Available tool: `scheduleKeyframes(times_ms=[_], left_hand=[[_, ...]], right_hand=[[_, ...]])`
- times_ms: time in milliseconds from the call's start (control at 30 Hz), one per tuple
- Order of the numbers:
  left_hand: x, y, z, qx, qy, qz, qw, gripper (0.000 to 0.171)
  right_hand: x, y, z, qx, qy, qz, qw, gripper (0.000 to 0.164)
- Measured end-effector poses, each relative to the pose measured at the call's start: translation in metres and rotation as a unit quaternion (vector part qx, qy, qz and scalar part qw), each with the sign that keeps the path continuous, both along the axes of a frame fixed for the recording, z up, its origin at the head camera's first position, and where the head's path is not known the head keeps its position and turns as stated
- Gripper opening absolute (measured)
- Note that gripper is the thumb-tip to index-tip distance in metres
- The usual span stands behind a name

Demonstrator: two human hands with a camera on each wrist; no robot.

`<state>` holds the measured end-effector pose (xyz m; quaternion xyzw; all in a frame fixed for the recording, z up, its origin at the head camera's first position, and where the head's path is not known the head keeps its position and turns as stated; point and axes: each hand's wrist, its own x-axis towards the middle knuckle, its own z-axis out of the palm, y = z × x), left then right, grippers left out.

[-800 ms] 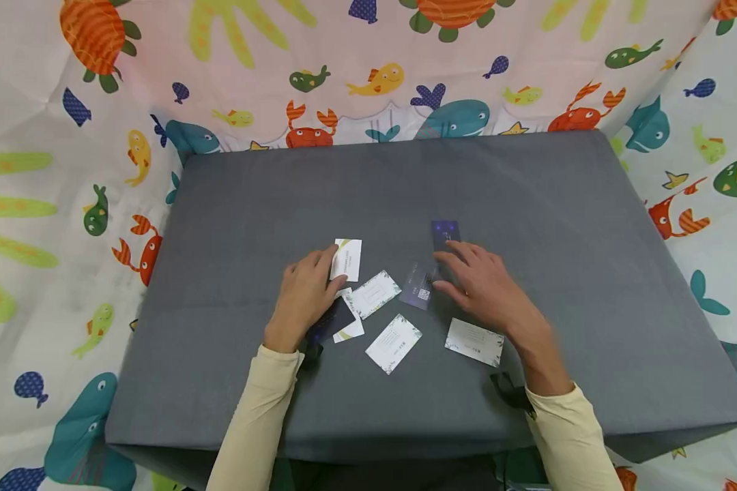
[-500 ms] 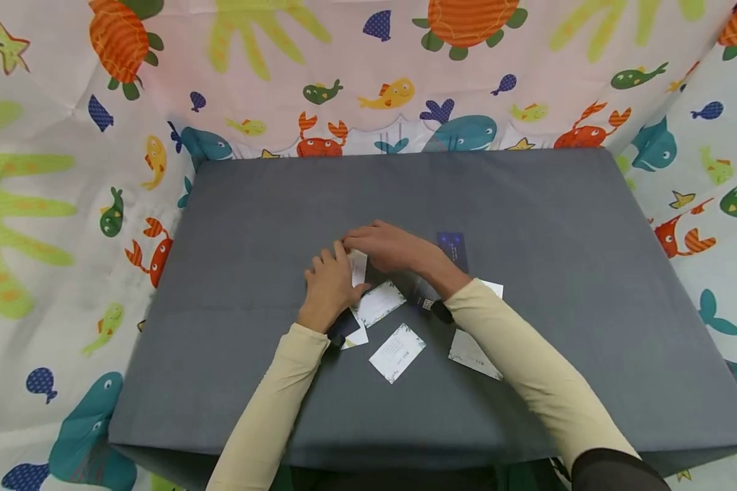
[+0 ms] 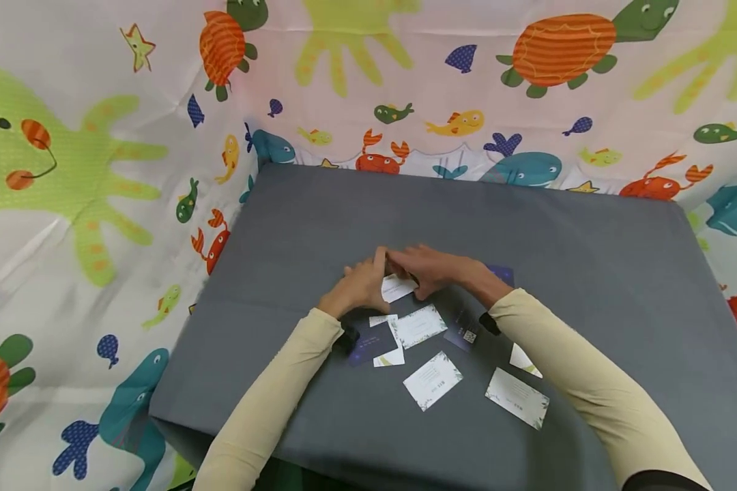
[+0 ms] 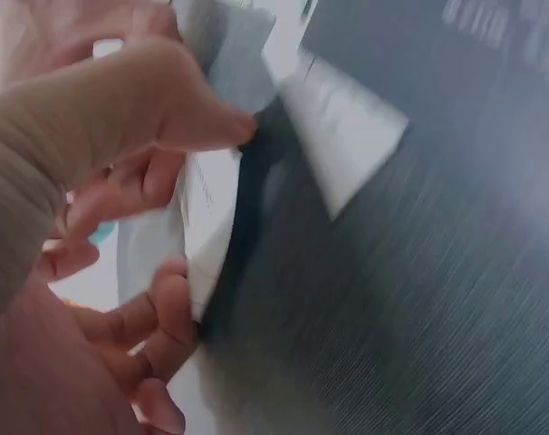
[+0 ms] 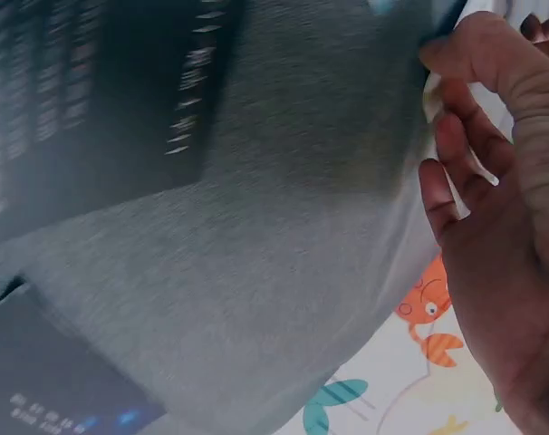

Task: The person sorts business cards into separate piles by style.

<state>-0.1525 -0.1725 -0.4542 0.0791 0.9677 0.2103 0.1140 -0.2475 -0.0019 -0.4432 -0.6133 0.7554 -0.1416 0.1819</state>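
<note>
Both hands meet over a white business card [image 3: 397, 288], which stands tilted off the grey cloth. My left hand [image 3: 357, 285] holds its left side, and in the left wrist view the card [image 4: 211, 208] lies between thumb and fingers. My right hand [image 3: 435, 270] pinches the other side; the right wrist view shows just a thin pale edge there. Below the left hand, a dark purple card [image 3: 371, 344] overlaps a white card with gold marks [image 3: 390, 358]. A leafy-edged white card [image 3: 420, 326] lies just in front of the hands.
More cards lie flat on the grey table [image 3: 319, 218]: a white one [image 3: 432, 380], another white one [image 3: 517, 397], a purple one with a code [image 3: 463, 331], and one partly under the right sleeve [image 3: 524, 360]. A blue-purple card [image 3: 501, 274] shows behind the right wrist.
My right hand has swung left from the purple cards to join the left hand. The white card under the left hand has been raised from the cloth. The head view has turned left.
</note>
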Motion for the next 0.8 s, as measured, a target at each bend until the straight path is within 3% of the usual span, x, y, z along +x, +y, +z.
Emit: scheduleKeyframes(times_ms=[133, 267, 400, 500, 600, 667, 800], left_hand=[[-0.032, -0.029, 0.008, 0.051, 0.01, -0.047, 0.9975, 0.103], [-0.068, -0.07, 0.017, 0.052, 0.041, -0.08, 0.9946, 0.097], [-0.102, -0.104, 0.012, 0.039, 0.044, -0.1, 0.9933, 0.089], [-0.11, -0.117, -0.015, 0.081, 0.014, -0.119, 0.9895, 0.083], [-0.113, -0.122, -0.032, 0.115, -0.009, -0.136, 0.9839, 0.077], [-0.117, -0.125, -0.033, 0.118, -0.011, -0.14, 0.983, 0.074], [-0.125, -0.13, -0.02, 0.116, 0.023, -0.122, 0.9855, 0.073]], right_hand=[[-0.013, -0.008, 0.001, -0.042, -0.003, -0.047, 0.998, 0.06], [-0.032, -0.033, 0.001, -0.117, -0.019, -0.118, 0.986, 0.057], [-0.047, -0.057, -0.007, -0.139, 0.05, -0.168, 0.975, 0.058], [-0.041, -0.063, -0.028, -0.114, 0.091, -0.182, 0.972, 0.056], [-0.035, -0.06, -0.042, -0.102, 0.087, -0.189, 0.973, 0.051], [-0.037, -0.058, -0.044, -0.101, 0.071, -0.187, 0.975, 0.049], [-0.052, -0.057, -0.032, -0.106, 0.055, -0.167, 0.979, 0.05]])
